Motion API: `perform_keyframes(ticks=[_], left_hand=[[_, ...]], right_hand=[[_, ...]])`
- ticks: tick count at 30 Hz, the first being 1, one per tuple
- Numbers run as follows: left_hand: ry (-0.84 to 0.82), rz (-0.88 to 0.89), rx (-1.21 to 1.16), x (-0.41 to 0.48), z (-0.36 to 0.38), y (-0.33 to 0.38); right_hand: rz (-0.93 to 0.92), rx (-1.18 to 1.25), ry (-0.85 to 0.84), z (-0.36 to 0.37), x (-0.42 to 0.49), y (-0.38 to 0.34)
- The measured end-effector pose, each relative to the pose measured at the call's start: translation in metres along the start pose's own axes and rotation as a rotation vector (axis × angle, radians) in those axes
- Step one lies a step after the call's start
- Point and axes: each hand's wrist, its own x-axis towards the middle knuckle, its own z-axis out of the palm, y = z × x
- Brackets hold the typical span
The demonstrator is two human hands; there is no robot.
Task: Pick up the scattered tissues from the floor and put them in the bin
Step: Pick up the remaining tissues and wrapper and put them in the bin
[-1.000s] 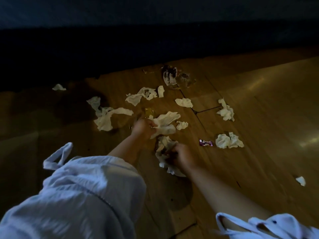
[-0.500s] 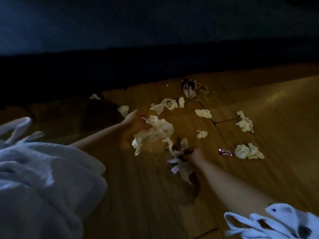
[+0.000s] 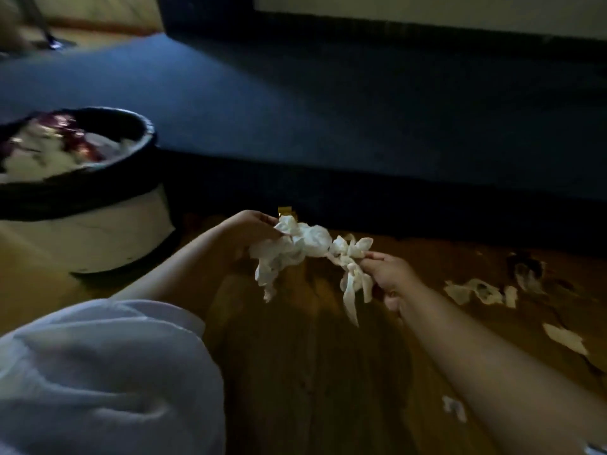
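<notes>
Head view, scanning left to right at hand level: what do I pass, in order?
bin → left hand → bunch of tissues gripped from both ends → right hand → loose tissues on the floor

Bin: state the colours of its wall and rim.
Bin: white wall, black rim; only the head view shows it.

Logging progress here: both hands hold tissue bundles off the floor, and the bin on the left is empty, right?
Not quite. The head view shows the bin already holds white tissues and something red; the left hand and right hand do hold tissue bundles.
</notes>
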Motion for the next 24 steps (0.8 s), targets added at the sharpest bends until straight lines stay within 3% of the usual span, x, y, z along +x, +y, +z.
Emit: perform_keyframes(ticks=[5,10,15,18,21,24], left_hand=[[0.205,0.041,-0.261,-0.03,-0.1,-0.011],[0.482,0.215,-0.522,-0.068,-0.195,-0.009],[0.834,0.269,-0.565,-0.074,-0.279,-0.003],[1.147,0.179,-0.395,-0.067,-0.304,-0.003],[1.141,0.099,-0.296,-0.053,-0.312,-0.02],[0.907,0.022,-0.248,-0.038,-0.311,-0.04]], right_hand=[[-0.066,0.053,-0.155,0.113,0.002,-0.059],[-0.165,0.203,-0.289,0.228,0.002,-0.122],[-0.281,0.29,-0.381,0.336,-0.001,-0.18],[-0.291,0.226,-0.339,0.385,0.014,-0.193],[-0.26,0.126,-0.295,0.413,0.023,-0.193],[-0.197,0.095,-0.269,0.426,0.023,-0.184]])
